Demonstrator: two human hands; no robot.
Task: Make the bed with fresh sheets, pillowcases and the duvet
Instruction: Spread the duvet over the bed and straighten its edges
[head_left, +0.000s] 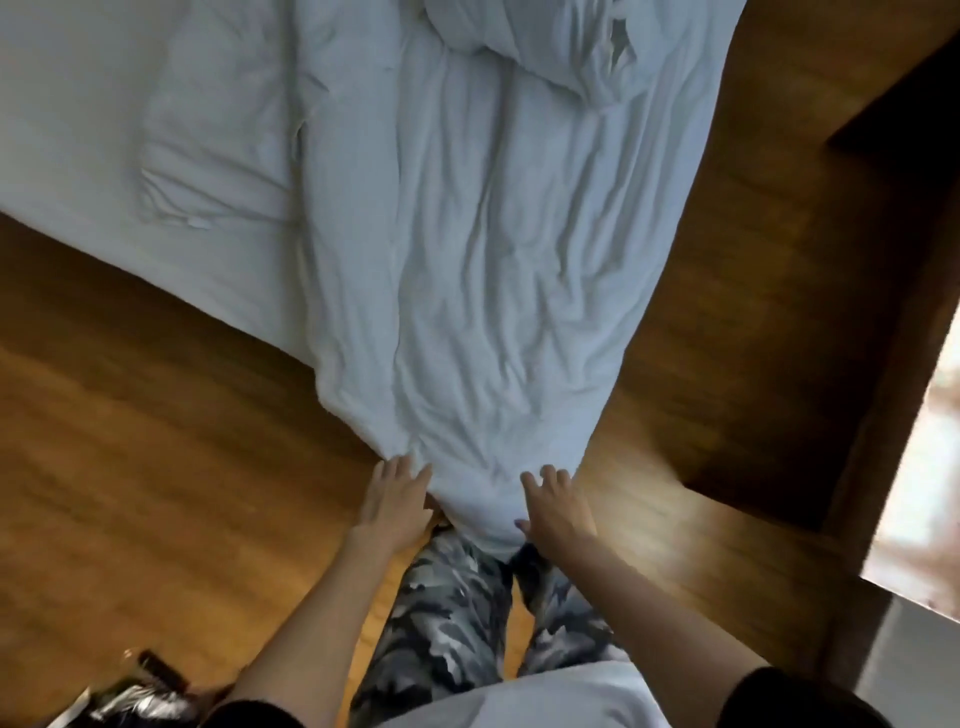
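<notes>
step: spread crumpled white duvet (467, 260) | left hand (397, 499), right hand (558, 506): grip open, fingers touching hem | advice: pinch both corners, pull evenly across white-sheeted bed (78, 104)

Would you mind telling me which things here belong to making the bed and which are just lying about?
Belongs to the job:
duvet
pillow
bed sheet
left hand and right hand, both at the duvet's near end

Lying about:
dark clutter on the floor
</notes>
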